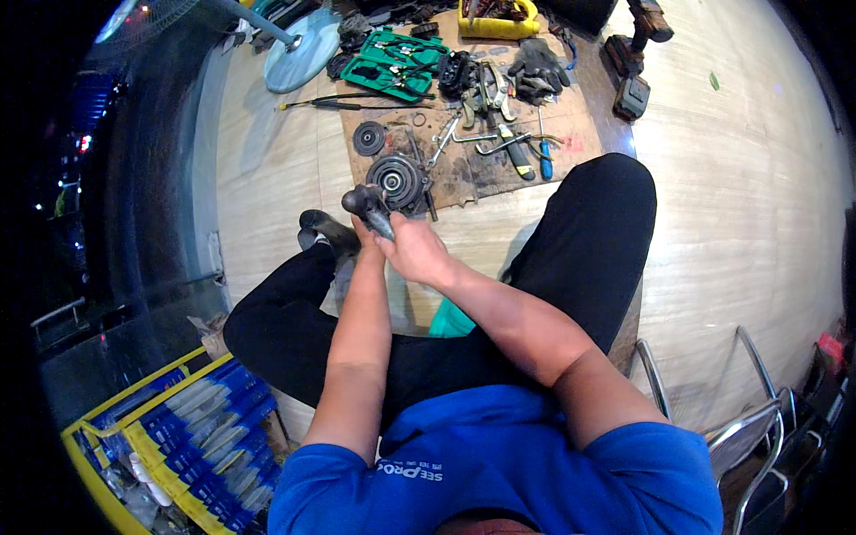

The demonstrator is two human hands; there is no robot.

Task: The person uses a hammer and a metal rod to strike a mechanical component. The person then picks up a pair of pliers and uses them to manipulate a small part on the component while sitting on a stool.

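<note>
My right hand (419, 253) is closed round the grey handle of what looks like a hammer (364, 201), with a dark rounded head. Just below the head is my left hand (364, 234), close against my right one; the hammer hides most of its fingers, so I cannot tell what they hold. Right beyond the hammer head, a black grooved pulley assembly (398, 178) lies on a stained cardboard sheet (464, 175). A smaller black pulley ring (368, 138) rests farther off. Beside the assembly there is a dark metal rod (430, 196).
Spanners (443, 140), pliers, a blue-handled screwdriver (546, 159) and black gloves (539, 69) lie on the cardboard. Behind them are an open green tool case (392, 65) and a yellow container (497, 20). A cordless power tool (629, 67) stands right, a fan base (303, 52) left.
</note>
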